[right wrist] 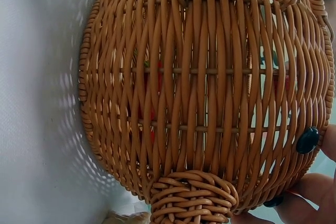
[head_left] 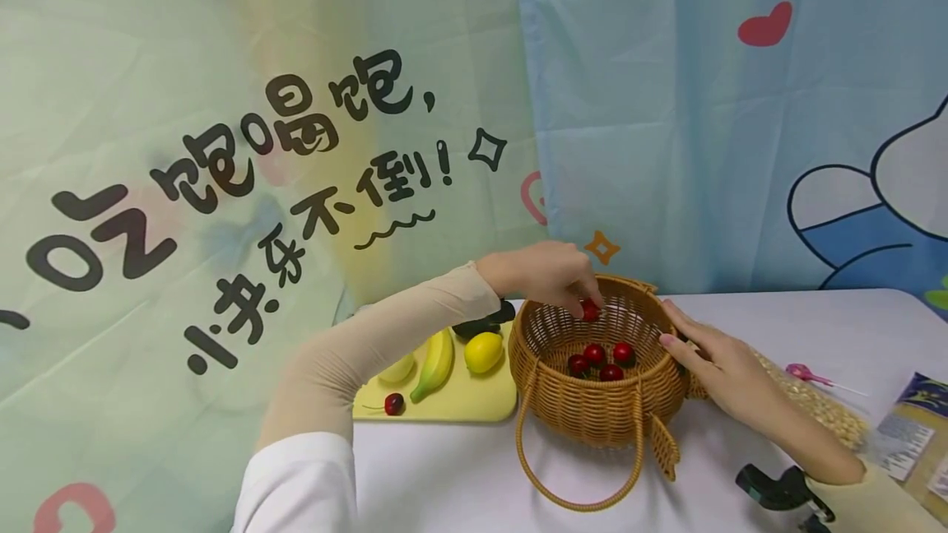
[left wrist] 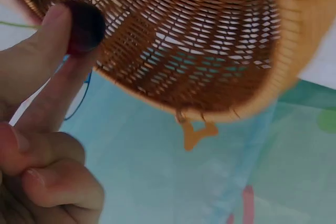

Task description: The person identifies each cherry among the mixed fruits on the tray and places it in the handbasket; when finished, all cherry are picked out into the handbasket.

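In the head view my left hand [head_left: 551,274] reaches over the wicker basket [head_left: 592,410]. Its thumb and index finger pinch a dark red cherry [left wrist: 86,27], seen close in the left wrist view with a thin green stem, while the other fingers curl toward the palm. Several red cherries [head_left: 611,372] lie on the basket floor. At the basket's right side my right hand [head_left: 729,364] holds the rim. The right wrist view shows the woven outer wall [right wrist: 205,87] and some fingers [right wrist: 307,195] against it.
Left of the basket, a yellow board [head_left: 467,410] carries a banana [head_left: 434,362], a lemon [head_left: 484,352], another cherry [head_left: 394,404] and a dark item. The basket's handle [head_left: 581,507] hangs toward the front. Bagged beans [head_left: 807,401], pink scissors [head_left: 807,374] and a black device [head_left: 773,488] lie right.
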`<state>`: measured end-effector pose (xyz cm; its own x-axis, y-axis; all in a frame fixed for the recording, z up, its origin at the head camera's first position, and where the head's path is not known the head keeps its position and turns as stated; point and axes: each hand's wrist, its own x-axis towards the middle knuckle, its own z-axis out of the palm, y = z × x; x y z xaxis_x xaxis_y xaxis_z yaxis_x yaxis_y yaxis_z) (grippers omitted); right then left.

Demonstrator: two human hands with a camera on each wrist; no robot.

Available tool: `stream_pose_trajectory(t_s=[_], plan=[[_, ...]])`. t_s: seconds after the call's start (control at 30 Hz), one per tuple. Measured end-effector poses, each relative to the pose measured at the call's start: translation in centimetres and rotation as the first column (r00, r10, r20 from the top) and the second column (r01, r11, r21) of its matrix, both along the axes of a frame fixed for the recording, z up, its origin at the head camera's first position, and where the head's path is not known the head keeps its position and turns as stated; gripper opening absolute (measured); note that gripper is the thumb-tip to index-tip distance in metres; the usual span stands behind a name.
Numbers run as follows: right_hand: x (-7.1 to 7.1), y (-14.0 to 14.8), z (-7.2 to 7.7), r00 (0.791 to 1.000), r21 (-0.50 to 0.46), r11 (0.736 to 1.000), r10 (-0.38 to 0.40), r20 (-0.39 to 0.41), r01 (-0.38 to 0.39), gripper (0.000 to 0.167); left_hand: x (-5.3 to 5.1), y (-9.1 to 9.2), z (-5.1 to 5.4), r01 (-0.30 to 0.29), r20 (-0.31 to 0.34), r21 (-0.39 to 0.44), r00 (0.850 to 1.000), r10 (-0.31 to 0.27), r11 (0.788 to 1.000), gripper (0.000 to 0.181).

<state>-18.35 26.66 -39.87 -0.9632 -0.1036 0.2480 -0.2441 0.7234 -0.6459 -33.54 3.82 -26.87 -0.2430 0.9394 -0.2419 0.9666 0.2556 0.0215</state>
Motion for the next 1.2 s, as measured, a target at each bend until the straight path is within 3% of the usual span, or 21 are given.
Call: stream_pose_trajectory(t_s=[0.17, 0.4, 0.5, 0.67, 0.83, 0.97, 1.2], plan=[[0.1, 0.1, -0.1, 1.000, -0.001, 1.000, 0.001, -0.001, -0.001, 0.064, -0.3, 2.7, -1.4, -0.036, 0.043, -0.142, 0.998, 0.043, 0.989, 0.028], [0.4, 0.3, 0.1, 1.000, -0.025, 1.000, 0.011, 0.021, -0.010, 0.066, -0.3, 5.3, -3.4, -0.097, 0.022, -0.271, 0.994, 0.107, 0.958, 0.023], [0.4, 0.3, 0.0, 1.000, -0.025, 1.000, 0.009, 0.016, -0.009, 0.066, -0.4, 5.9, -4.3, -0.103, 0.028, -0.272, 0.993, 0.115, 0.957, 0.026], [0.3, 0.2, -0.1, 1.000, -0.023, 1.000, 0.007, 0.016, -0.006, 0.065, -0.4, 6.9, -6.2, -0.063, 0.065, -0.275, 0.994, 0.084, 0.959, 0.012], [0.0, 0.0, -0.3, 1.000, -0.018, 1.000, 0.005, 0.012, -0.005, 0.064, 0.1, 7.2, -7.7, -0.116, 0.042, -0.307, 0.990, 0.135, 0.945, 0.014], [0.0, 0.0, -0.3, 1.000, -0.026, 1.000, 0.010, 0.004, -0.010, 0.064, 0.1, 7.0, -8.2, -0.134, 0.007, -0.297, 0.990, 0.142, 0.945, 0.015], [0.0, 0.1, -0.2, 1.000, -0.032, 0.999, 0.008, 0.007, -0.008, 0.064, -0.1, 7.0, -8.1, -0.149, -0.025, -0.298, 0.989, 0.148, 0.943, 0.015]])
